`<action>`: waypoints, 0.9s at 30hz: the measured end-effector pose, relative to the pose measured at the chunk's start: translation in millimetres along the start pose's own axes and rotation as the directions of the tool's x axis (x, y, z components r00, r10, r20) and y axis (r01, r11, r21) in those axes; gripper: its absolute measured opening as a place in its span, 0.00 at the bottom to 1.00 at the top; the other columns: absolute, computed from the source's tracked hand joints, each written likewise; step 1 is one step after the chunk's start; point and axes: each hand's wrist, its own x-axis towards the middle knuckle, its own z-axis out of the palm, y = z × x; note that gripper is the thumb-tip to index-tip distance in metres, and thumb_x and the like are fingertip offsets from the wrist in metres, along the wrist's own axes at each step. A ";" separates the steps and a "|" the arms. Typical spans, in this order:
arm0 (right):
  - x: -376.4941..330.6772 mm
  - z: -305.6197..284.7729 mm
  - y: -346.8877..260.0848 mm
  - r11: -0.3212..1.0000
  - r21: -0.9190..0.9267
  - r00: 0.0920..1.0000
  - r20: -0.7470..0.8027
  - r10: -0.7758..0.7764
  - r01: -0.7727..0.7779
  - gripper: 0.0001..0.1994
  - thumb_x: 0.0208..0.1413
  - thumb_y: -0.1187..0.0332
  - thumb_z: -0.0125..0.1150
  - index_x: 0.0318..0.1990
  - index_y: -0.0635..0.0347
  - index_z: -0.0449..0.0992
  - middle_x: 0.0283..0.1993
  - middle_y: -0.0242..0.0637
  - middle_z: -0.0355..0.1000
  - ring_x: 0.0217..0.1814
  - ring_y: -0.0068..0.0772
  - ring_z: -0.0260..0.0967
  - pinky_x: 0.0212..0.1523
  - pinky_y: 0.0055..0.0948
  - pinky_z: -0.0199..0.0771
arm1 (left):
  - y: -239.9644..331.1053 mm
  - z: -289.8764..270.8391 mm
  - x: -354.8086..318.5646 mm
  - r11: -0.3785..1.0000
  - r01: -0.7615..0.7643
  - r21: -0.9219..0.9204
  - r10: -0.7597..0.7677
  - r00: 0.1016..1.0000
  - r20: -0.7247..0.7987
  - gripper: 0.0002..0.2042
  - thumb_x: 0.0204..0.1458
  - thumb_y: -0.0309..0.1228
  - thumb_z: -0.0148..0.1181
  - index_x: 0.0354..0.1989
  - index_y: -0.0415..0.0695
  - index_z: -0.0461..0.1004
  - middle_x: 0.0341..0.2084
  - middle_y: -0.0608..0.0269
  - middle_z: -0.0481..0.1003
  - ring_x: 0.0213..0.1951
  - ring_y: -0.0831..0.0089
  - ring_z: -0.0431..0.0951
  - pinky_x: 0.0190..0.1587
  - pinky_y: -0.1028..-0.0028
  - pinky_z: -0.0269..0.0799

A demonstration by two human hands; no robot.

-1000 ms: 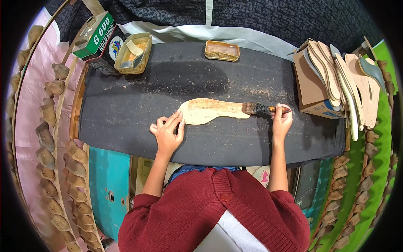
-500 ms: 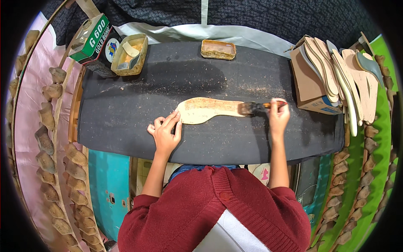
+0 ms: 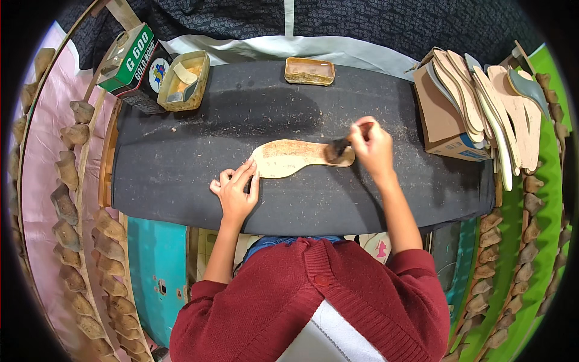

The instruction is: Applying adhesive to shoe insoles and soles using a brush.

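Observation:
A pale shoe insole (image 3: 283,161) lies flat on the dark cloth, its wide end to the left and a brownish band along its far edge. At that wide end my left hand (image 3: 236,188) grips its edge, fingertips on top and thumb at the near side. My right hand (image 3: 374,148) is closed round the handle of a dark-bristled brush (image 3: 338,149). The bristles touch the narrow right end of the insole. Part of the brush handle is hidden by my fingers.
A tan tray (image 3: 309,71) stands at the back. A yellowish tub (image 3: 200,96) with scrapers sits beside a green and black can (image 3: 136,72). At the right, a cardboard box (image 3: 443,114) holds several insoles (image 3: 479,96). Wooden shoe lasts (image 3: 66,199) line racks on both sides.
My right hand has swung left and away from me, tilting the brush more upright; its bristles have moved left onto the insole's narrow part. My left hand stays on the wide end.

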 end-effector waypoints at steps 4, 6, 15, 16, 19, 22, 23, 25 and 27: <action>-4.9 -39.6 22.2 0.994 -0.092 0.994 -0.097 0.041 -0.050 0.06 0.49 0.70 0.53 0.28 0.64 0.68 0.19 0.33 0.69 0.22 0.20 0.67 0.23 0.20 0.65 | 0.0 -1.8 -0.5 1.000 0.019 0.000 -0.019 1.000 0.012 0.09 0.41 0.34 0.57 0.33 0.52 0.76 0.38 0.77 0.73 0.33 0.73 0.64 0.41 0.68 0.46; -7.7 -49.4 23.1 0.982 -0.164 0.993 -0.096 0.074 -0.089 0.05 0.49 0.71 0.53 0.28 0.64 0.68 0.19 0.34 0.69 0.21 0.18 0.66 0.23 0.19 0.65 | -0.6 -1.6 -0.1 1.000 0.015 0.000 -0.015 1.000 0.008 0.09 0.42 0.33 0.57 0.34 0.53 0.76 0.39 0.78 0.73 0.33 0.74 0.64 0.41 0.68 0.46; -5.7 0.0 15.0 0.995 0.098 0.988 -0.151 0.041 -0.026 0.05 0.48 0.71 0.54 0.28 0.63 0.68 0.17 0.29 0.66 0.18 0.15 0.60 0.19 0.17 0.60 | 0.3 0.1 0.5 1.000 -0.009 0.002 0.009 1.000 -0.019 0.09 0.40 0.35 0.57 0.32 0.52 0.76 0.37 0.76 0.74 0.34 0.73 0.65 0.41 0.67 0.46; -7.3 0.1 20.9 0.992 0.113 0.980 -0.184 0.080 -0.060 0.05 0.48 0.71 0.54 0.28 0.63 0.68 0.17 0.28 0.65 0.18 0.15 0.59 0.19 0.17 0.60 | -0.1 -0.2 -2.0 1.000 0.000 -0.003 0.000 1.000 -0.006 0.09 0.40 0.35 0.57 0.32 0.52 0.76 0.37 0.76 0.74 0.34 0.73 0.65 0.41 0.67 0.46; -16.0 -15.9 46.1 0.988 0.112 0.952 -0.274 0.135 -0.108 0.05 0.49 0.71 0.53 0.28 0.63 0.67 0.18 0.28 0.64 0.20 0.14 0.58 0.21 0.16 0.60 | -1.3 -0.7 -2.5 1.000 0.012 -0.005 -0.012 1.000 0.021 0.10 0.40 0.34 0.57 0.33 0.52 0.76 0.39 0.77 0.73 0.34 0.73 0.64 0.41 0.67 0.46; -23.1 -31.4 50.4 0.986 0.119 0.929 -0.336 0.152 -0.118 0.04 0.50 0.73 0.52 0.29 0.64 0.67 0.21 0.27 0.65 0.23 0.14 0.59 0.24 0.16 0.62 | -1.2 -1.5 -3.1 1.000 0.017 0.005 -0.017 0.999 0.033 0.10 0.41 0.33 0.57 0.35 0.53 0.76 0.40 0.77 0.72 0.34 0.73 0.64 0.42 0.68 0.47; -23.6 -30.1 49.8 0.986 0.119 0.930 -0.333 0.154 -0.121 0.04 0.50 0.73 0.52 0.29 0.64 0.67 0.21 0.27 0.65 0.23 0.14 0.59 0.24 0.16 0.62 | -0.9 -2.0 -3.1 1.000 0.015 0.012 -0.015 0.999 0.028 0.10 0.41 0.33 0.57 0.35 0.53 0.76 0.40 0.77 0.72 0.34 0.73 0.64 0.42 0.68 0.47; -23.0 -25.5 45.0 0.945 0.298 0.888 -0.385 0.251 -0.137 0.04 0.50 0.72 0.52 0.29 0.65 0.67 0.23 0.27 0.65 0.24 0.14 0.59 0.25 0.16 0.62 | 1.0 -2.8 -0.9 1.000 0.009 0.011 -0.010 0.999 0.033 0.11 0.41 0.33 0.57 0.35 0.53 0.76 0.40 0.77 0.72 0.34 0.73 0.64 0.42 0.68 0.47; -24.6 -13.5 39.9 0.921 0.343 0.901 -0.316 0.298 -0.184 0.04 0.50 0.72 0.52 0.30 0.64 0.67 0.23 0.27 0.65 0.24 0.14 0.59 0.26 0.15 0.62 | 1.5 -2.6 -0.5 1.000 0.002 0.012 -0.003 0.999 0.037 0.11 0.41 0.33 0.57 0.35 0.53 0.76 0.40 0.77 0.72 0.34 0.73 0.64 0.42 0.68 0.47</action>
